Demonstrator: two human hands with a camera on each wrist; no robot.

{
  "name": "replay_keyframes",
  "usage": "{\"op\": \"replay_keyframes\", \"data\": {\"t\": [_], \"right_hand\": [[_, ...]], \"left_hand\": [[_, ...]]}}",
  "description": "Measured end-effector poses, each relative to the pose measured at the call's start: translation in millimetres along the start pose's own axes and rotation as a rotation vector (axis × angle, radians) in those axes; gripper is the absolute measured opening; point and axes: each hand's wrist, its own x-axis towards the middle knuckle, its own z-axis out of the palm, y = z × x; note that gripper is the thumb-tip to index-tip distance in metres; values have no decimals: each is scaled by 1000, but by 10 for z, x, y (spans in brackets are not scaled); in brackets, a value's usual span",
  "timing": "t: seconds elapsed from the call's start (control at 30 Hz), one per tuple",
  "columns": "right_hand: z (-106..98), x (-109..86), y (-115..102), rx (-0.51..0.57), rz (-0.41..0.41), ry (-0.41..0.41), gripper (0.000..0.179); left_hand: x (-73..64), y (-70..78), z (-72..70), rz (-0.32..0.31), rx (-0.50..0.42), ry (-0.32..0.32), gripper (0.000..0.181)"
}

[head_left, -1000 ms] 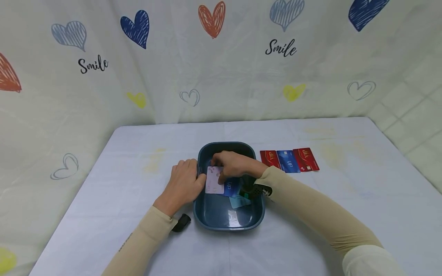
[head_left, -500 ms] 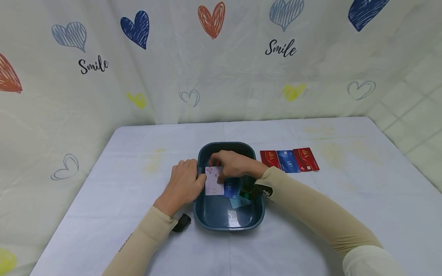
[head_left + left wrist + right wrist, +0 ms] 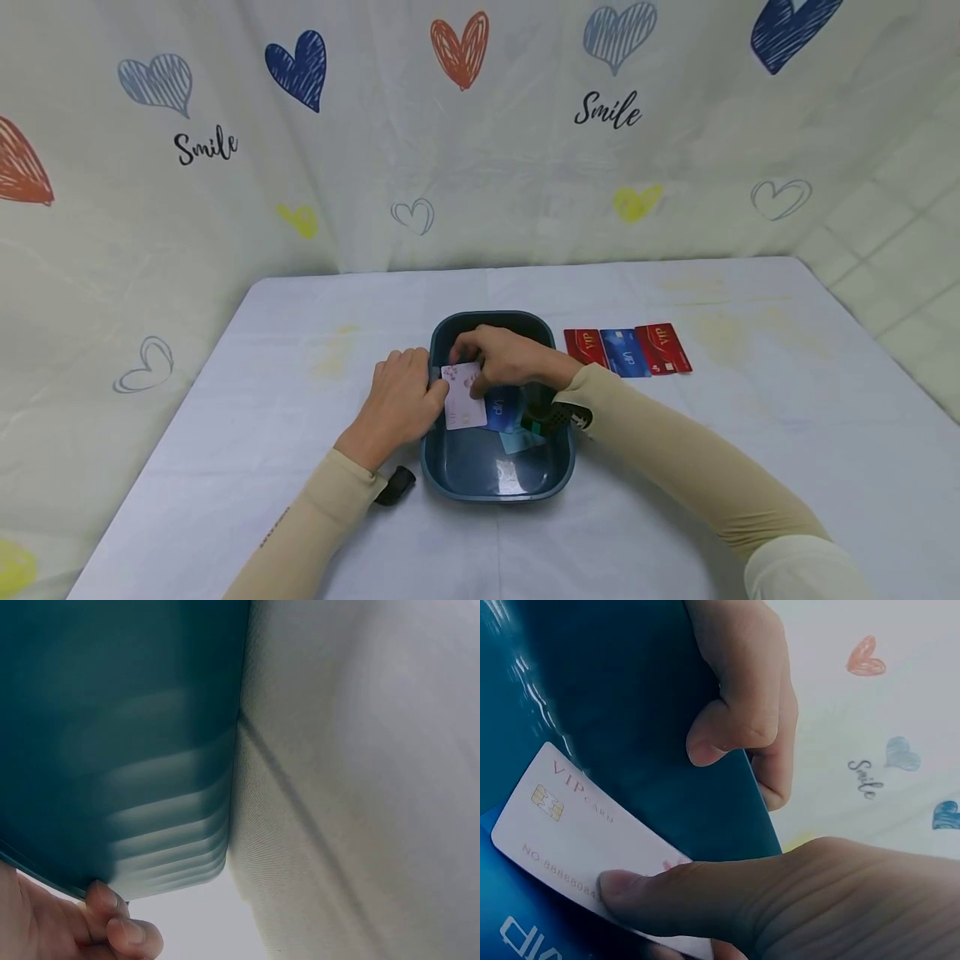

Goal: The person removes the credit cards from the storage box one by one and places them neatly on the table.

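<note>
One pink VIP card [image 3: 463, 410] sits inside the blue basin [image 3: 468, 475], my right hand [image 3: 506, 357] pinching it, partly over a blue VIP card [image 3: 498, 410]! My left hand's [image 3: 400, 393] fingers grip the rim; three cards [image 3: 626, 353] lie on the bench [image 3: 360, 304] beside.

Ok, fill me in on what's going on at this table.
A person's right hand pinches a pale pink card inside a blue basin, where a dark blue card and a light blue card also show. The left hand grips the basin at its left side. Outside it, on the table to the right, two red cards flank a third blue card.
</note>
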Motion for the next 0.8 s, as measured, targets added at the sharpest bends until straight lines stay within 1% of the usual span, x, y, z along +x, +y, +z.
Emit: {"op": "replay_keyframes", "data": {"t": [0.13,0.3,0.57,0.8], "right_hand": [[10,-6,-5,-12,7,16,46],[13,-9,-3,-19,-9,24,46],[-5,-28,-4,8,-28,-3,45],[-11,-48,-39,-3,-28,10,47]], "left_hand": [[-2,-3,-1,3,-1,3,18],[0,-15,7,3,0,-1,17],[-2,-18,-3,1,9,-7,20],[-8,-26,-6,-4,17,-9,21]]}}
